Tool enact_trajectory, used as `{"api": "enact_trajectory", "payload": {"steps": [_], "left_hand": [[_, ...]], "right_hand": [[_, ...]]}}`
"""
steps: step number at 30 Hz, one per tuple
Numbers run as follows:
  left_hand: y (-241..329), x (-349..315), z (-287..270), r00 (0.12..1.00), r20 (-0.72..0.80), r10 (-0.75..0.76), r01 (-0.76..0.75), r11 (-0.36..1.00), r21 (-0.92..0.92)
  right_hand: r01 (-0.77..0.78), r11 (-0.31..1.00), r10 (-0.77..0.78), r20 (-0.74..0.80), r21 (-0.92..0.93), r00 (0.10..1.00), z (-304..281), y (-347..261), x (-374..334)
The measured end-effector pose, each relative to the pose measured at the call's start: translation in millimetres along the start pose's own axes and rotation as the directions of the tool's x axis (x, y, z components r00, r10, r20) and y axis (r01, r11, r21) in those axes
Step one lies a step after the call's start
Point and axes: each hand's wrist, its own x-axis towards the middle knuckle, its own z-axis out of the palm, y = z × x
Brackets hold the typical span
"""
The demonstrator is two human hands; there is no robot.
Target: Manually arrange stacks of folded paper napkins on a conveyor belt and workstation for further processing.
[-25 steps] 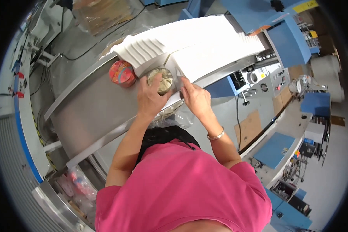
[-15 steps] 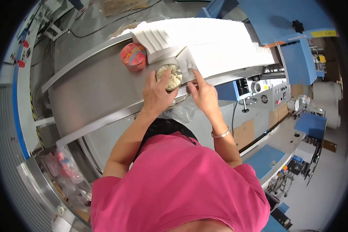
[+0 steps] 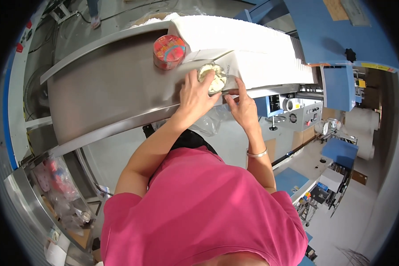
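Observation:
At the near edge of a steel work surface (image 3: pixel 111 84), my left hand (image 3: pixel 194 98) grips a round clear container (image 3: pixel 219 83) filled with pale cream, crumpled-looking pieces. Its fingers curl round the container's left and near sides. Just right of it, my right hand (image 3: pixel 244 108) has its index finger stretched out and the thumb apart, by the corner of a white paper-like piece (image 3: pixel 231 66). Whether its fingertips touch that piece I cannot tell. A red round container with a coloured wrap (image 3: pixel 169 52) stands beyond my left hand.
A long row of stacked white sheets or flat packs (image 3: pixel 252 42) runs along the back and right of the surface. Blue machinery (image 3: pixel 337 37) stands at the far right. Clear plastic bags (image 3: pixel 207 124) hang below the near edge. A person's foot (image 3: pixel 95 22) shows far left.
The view has shifted, so the surface and both containers sit further right in the picture. My left hand keeps its grip on the clear container; my right hand stays beside it.

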Motion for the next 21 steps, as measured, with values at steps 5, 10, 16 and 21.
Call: {"api": "enact_trajectory", "payload": {"steps": [5, 10, 16, 21], "left_hand": [[4, 10, 17, 0.997, 0.06, 0.054, -0.053, 0.998, -0.026], [0, 14, 5, 0.987, 0.119, 0.105, -0.099, 0.994, -0.054], [-27, 31, -37, 0.94, -0.3, 0.165, -0.15, 0.986, 0.073], [-77, 82, -45, 0.961, -0.27, -0.057, 0.063, 0.998, 0.014]], "right_hand": [[0.07, 0.997, -0.071, 0.071, 0.013, 0.995, -1, 4, 0], [0.064, 0.998, -0.06, 0.113, -0.026, 0.992, -21, -16, -7], [0.111, 0.974, -0.126, 0.061, 0.197, 0.99, -32, -47, 13], [0.32, 0.914, -0.263, -0.236, 0.248, 0.935, -6, -55, 67]]}}
